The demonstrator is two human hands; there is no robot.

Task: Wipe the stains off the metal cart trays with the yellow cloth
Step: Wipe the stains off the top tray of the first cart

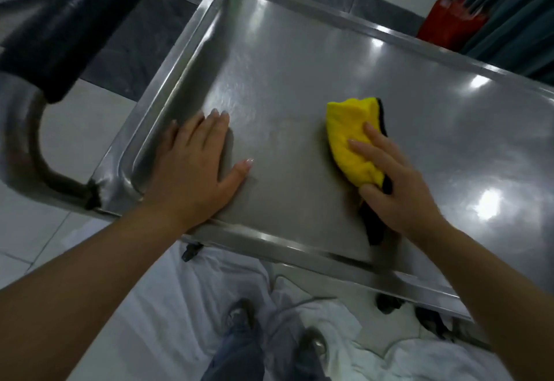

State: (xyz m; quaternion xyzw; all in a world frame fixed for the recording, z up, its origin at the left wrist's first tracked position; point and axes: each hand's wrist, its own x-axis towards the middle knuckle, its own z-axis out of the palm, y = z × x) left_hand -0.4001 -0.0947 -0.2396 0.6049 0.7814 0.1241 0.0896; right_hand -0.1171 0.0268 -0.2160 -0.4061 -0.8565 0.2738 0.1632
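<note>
Head view finds no label, brand or readable writing anywhere; the yellow cloth [353, 143] is bunched into a wad with a black backing showing along its far edge and trailing out under the palm, and it lies on the middle of the metal cart tray [299, 59], a shiny steel sheet with a raised rim and faint dull smears. Right hand [395, 182] presses the cloth down, fingers curled over it, while the left hand [195, 167] lies flat on the tray near its left corner, fingers straight and spread.
</note>
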